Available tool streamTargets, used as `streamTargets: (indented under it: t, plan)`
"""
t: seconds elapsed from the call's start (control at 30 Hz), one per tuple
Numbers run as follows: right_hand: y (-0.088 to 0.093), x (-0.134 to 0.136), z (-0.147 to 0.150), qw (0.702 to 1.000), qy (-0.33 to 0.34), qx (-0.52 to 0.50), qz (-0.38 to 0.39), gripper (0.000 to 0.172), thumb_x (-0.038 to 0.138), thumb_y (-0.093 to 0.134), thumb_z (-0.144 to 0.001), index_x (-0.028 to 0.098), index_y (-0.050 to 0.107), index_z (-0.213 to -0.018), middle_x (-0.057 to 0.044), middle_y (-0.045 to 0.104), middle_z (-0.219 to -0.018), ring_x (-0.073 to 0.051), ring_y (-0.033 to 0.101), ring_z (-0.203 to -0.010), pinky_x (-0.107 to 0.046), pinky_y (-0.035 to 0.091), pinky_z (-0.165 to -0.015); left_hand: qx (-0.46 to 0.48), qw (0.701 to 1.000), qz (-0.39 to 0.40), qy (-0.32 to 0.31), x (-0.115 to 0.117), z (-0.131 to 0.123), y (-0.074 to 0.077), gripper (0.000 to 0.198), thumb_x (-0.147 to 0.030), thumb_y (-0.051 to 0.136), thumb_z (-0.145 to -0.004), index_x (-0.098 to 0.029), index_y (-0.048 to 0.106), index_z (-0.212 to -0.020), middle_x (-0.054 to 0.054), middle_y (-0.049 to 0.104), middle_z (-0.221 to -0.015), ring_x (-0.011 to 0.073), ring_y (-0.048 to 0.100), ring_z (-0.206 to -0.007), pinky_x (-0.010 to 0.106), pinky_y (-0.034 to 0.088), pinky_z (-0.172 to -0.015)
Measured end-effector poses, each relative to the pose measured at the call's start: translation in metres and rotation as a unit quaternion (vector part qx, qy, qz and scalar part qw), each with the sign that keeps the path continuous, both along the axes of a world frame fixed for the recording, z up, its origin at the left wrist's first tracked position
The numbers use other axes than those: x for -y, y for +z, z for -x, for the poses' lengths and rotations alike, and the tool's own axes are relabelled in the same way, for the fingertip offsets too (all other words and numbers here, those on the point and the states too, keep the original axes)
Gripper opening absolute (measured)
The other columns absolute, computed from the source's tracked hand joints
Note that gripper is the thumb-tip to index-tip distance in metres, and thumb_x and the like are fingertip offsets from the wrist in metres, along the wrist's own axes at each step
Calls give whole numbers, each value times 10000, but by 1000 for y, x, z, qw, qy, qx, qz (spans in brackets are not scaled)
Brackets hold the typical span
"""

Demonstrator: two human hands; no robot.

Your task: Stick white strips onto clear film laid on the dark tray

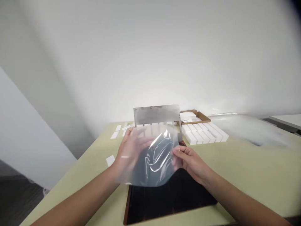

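Observation:
I hold a clear plastic bag [152,160] up over the table between both hands. My left hand [128,150] is behind or inside the bag on its left side, seen through the film, with its fingers curled on the bag's upper edge. My right hand [190,161] pinches the bag's right edge between thumb and fingers. Below the bag lies a dark glossy board [164,197] with a brown rim. Just behind the bag stands a grey metal plate [156,114] with white strips [152,128] lined up along its lower edge.
Rows of white blocks [204,133] lie at the back right, beside an open cardboard box [195,116]. Small white labels [115,135] are scattered at the back left, one [110,160] nearer my left wrist. Crumpled clear plastic [254,130] lies on the right of the pale green table [258,169].

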State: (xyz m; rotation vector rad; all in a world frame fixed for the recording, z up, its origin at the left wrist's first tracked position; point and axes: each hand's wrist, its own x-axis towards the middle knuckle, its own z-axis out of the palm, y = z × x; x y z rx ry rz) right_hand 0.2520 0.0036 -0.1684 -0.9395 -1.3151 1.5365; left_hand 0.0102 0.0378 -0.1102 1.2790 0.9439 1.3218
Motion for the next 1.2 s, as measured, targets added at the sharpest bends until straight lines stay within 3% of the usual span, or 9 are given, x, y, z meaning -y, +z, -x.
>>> streamTargets:
  t: [0.1,0.23,0.43,0.53,0.6,0.63,0.7,0.83,1.2]
  plan:
    - [-17,-19,0,995,-1,86,43,455,643,679,-919,193,619,-936,-8,734,-760,-110,641,-509,-224,500,-466,-22,998,48,22,-5,36,-28,419,-614,570,-1023,-241,494,-1199,154,613,-1456,329,768,-1108,506,630,-953]
    - [-40,-28,1,976,7,209,60,433,610,663,-924,202,544,-839,-13,731,-661,-142,674,-484,-226,506,-446,-85,995,54,10,-11,75,-63,425,-663,445,-1055,-268,424,-1209,167,599,-1451,312,783,-1069,549,627,-963]
    - [-52,-23,-17,926,-41,372,40,368,588,607,-941,247,468,-939,21,663,-577,-211,655,-432,-280,459,-410,-276,958,-43,-56,-8,95,-87,432,-573,616,-1014,-346,528,-1370,83,463,-1607,341,505,-1464,571,454,-1192]
    - [-48,-16,-31,844,-147,510,-81,424,630,627,-912,239,524,-1041,-90,734,-845,-332,762,-783,-436,585,-662,-368,915,-109,-124,-2,98,-91,417,-520,712,-962,-392,654,-1355,19,491,-1614,374,360,-1551,619,265,-1295]
    - [-41,-13,-27,778,-170,574,-189,503,673,560,-948,225,573,-1177,-174,718,-1190,-390,706,-1141,-543,578,-919,-459,859,-169,-151,0,97,-94,516,-530,703,-966,-417,593,-1457,2,496,-1618,377,285,-1586,646,164,-1316]
    - [-38,-13,-20,769,-144,580,-225,576,672,530,-971,216,554,-1322,-189,649,-1381,-385,623,-1308,-559,534,-1047,-504,828,-194,-149,0,95,-97,628,-556,687,-971,-413,491,-1550,7,456,-1649,381,244,-1601,663,144,-1314]
    - [-34,-16,1,778,-32,576,-247,791,660,505,-998,210,324,-1623,-158,385,-1678,-342,368,-1554,-542,396,-1232,-568,783,-218,-128,0,91,-102,864,-633,656,-967,-373,237,-1676,32,328,-1720,397,164,-1621,697,138,-1300]
    - [-43,-26,36,764,155,575,-247,992,775,453,-972,225,88,-1713,-92,18,-1777,-358,8,-1639,-622,86,-1321,-598,768,-179,-144,-1,86,-108,991,-717,616,-953,-367,70,-1701,31,246,-1745,428,65,-1628,753,73,-1272]
    - [-59,-29,29,805,165,508,-259,1026,777,572,-922,294,103,-1697,-77,28,-1767,-392,7,-1635,-644,-27,-1307,-596,770,-128,-186,-5,100,-107,964,-735,659,-912,-457,138,-1674,-13,267,-1733,448,-18,-1622,784,-103,-1225]
